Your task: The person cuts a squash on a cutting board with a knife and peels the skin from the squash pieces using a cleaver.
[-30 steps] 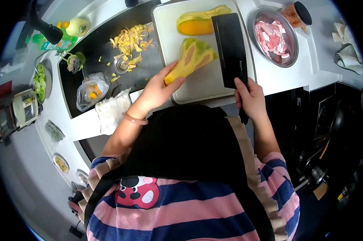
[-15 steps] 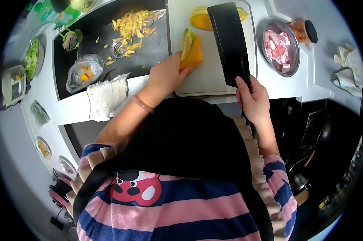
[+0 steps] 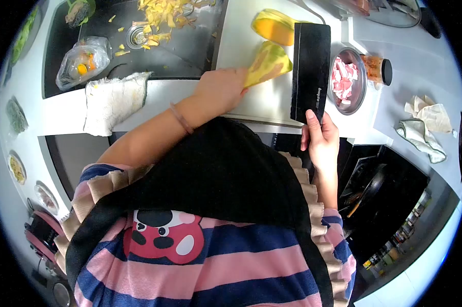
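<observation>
My left hand grips the near end of a peeled pumpkin piece, its yellow-green outer side facing up and its far end pointing right. This piece is over the white cutting board; whether it touches the board I cannot tell. A second pumpkin piece, with orange flesh showing, lies farther back on the board. My right hand is closed around the handle of a black cleaver. Its broad blade points away from me along the board's right side, flat face up, close to the held piece.
Left of the board is a dark sink with yellow peelings and a plastic bag. A white cloth hangs over the front edge. At right stand a metal bowl of cut meat and a jar.
The pumpkin piece in my left hand has turned from upright to pointing right, outer side now up. The cleaver has straightened from its leftward tilt. The whole view has shifted.
</observation>
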Demonstrator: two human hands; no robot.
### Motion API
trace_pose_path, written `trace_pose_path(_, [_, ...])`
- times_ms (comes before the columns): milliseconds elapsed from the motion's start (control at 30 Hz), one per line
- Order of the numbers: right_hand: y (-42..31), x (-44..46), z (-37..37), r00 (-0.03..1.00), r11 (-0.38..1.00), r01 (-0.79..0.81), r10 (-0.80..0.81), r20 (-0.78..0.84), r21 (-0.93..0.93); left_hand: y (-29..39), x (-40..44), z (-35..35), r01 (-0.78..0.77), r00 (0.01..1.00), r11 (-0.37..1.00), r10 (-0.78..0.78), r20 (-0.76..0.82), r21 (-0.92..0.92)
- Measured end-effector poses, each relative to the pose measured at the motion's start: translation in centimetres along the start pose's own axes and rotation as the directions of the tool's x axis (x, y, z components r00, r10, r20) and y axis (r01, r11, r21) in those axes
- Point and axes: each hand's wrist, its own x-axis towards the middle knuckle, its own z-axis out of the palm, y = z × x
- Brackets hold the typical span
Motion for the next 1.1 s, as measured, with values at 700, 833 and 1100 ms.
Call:
trace_pose_path(700, [-1.9,2.4,0.4,0.997,0.980,-0.064,0.069,0.019,-0.187,0.2,0.2,0.0,-0.045,0.997,0.999,0.044,0.056,0.010])
trace_pose_path(833, [-2.0,3.3,0.4,0.999,0.976,-0.049,0.052,0.010,-0.211,0.5,0.1,0.0,-0.080,0.996,0.995,0.078,0.031,0.062])
trace_pose_path(1100, [-3.2,5.4,0.2,0.995,0.949,-0.094,0.096,-0.011,-0.301,0.6,0.2,0.1,-0.130,0.991,0.986,0.128,0.025,0.106])
